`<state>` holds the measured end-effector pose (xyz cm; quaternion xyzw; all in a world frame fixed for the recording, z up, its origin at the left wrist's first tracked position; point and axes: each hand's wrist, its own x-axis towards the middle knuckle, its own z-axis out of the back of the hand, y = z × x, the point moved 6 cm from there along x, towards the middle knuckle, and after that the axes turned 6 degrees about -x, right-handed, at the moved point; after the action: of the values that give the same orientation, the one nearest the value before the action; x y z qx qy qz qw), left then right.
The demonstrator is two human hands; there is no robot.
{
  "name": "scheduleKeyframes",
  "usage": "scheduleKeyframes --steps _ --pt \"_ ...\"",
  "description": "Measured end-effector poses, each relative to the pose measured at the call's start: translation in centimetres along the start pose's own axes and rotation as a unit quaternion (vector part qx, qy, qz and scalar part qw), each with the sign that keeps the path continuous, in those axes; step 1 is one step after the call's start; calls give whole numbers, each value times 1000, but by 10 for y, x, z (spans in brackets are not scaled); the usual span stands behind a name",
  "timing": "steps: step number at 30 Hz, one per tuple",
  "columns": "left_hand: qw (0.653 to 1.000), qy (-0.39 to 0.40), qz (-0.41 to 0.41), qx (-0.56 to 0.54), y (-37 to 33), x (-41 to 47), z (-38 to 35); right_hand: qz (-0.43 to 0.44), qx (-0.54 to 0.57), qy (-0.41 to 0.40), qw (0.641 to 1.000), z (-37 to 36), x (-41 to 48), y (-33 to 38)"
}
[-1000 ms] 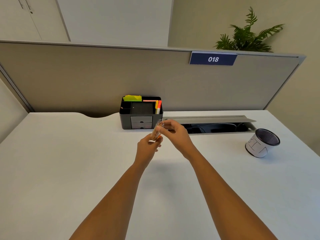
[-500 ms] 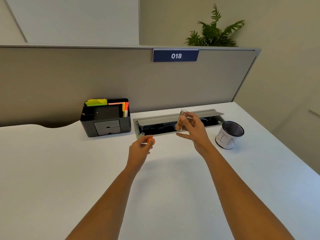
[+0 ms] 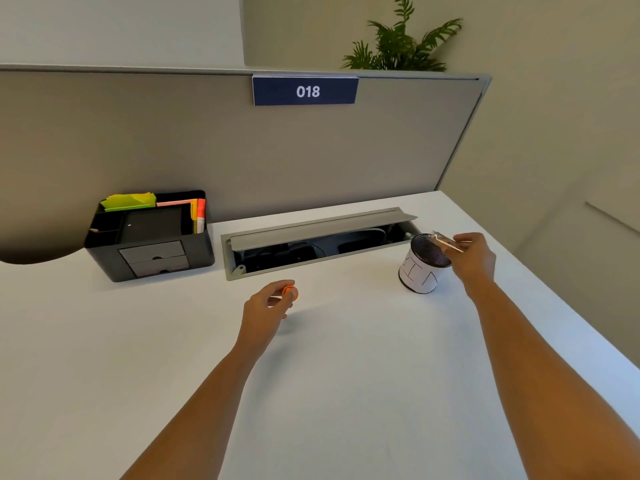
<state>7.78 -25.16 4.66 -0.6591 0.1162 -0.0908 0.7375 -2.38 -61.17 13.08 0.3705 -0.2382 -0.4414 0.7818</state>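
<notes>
My right hand [image 3: 475, 258] grips a small clear vial [image 3: 445, 242] with thin wooden sticks inside, tipped on its side with its mouth over the rim of a mesh cup [image 3: 423, 270] wrapped in white paper. My left hand [image 3: 268, 304] hovers low over the white desk [image 3: 346, 375] and pinches the vial's small orange cap [image 3: 290, 292] between thumb and fingers.
A black desk organiser [image 3: 149, 237] with sticky notes and markers stands at the back left. An open cable tray [image 3: 318, 239] is set into the desk behind the hands. A grey partition with a "018" sign [image 3: 304, 91] closes the back; the desk's edge runs along the right.
The hands have parted: the right carried the uncapped vial rightwards to the mesh cup and tipped it sideways. The left kept the orange cap and stayed near the middle.
</notes>
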Motion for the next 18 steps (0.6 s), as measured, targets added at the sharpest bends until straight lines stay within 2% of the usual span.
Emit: scheduleKeyframes --steps 7,18 --pt "1000 5 6 11 14 6 -10 97 -166 -22 981 -7 13 11" --pt "999 11 13 30 26 5 -11 99 -109 -30 989 -13 8 11"
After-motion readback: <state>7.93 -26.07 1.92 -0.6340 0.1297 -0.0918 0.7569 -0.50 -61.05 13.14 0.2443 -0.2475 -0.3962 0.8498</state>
